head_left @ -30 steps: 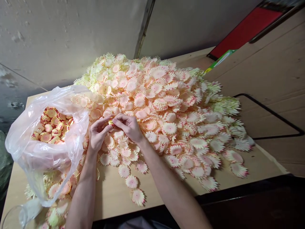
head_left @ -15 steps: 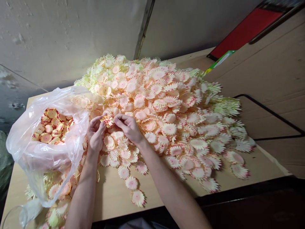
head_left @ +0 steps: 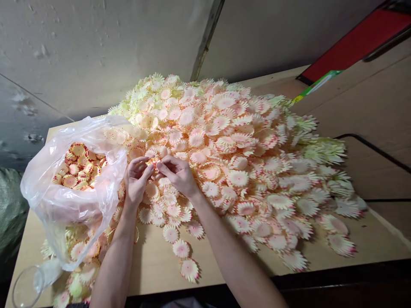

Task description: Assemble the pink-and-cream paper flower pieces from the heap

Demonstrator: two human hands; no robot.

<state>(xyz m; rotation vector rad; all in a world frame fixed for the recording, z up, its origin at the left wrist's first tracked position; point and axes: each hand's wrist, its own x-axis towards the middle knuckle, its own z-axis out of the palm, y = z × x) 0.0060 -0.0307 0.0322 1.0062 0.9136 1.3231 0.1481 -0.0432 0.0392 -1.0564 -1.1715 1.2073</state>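
A small yellow-and-red artificial flower (head_left: 154,161) is held between my two hands over the pile. My left hand (head_left: 137,180) pinches it from the left with thumb and fingertips. From the other side, the fingertips of my right hand (head_left: 178,174) close on it, covering most of it. Beneath and beyond lies a big heap of loose fabric flower pieces (head_left: 221,124), pale pink and cream with red-tipped petals. A clear plastic bag (head_left: 38,188) stands open left of my left hand, with several small cupped yellow-and-red flowers (head_left: 77,169) inside.
The heap spreads over a light wooden table (head_left: 150,265), and more pieces lie under the bag's front. A clear round container (head_left: 28,286) sits at the near left corner. Cardboard (head_left: 362,107) borders the right side; a grey wall (head_left: 96,51) stands behind.
My right hand has come closer to my left, its fingertips now on the flower, which shows less between them. The whole view has shifted, so everything appears farther right.
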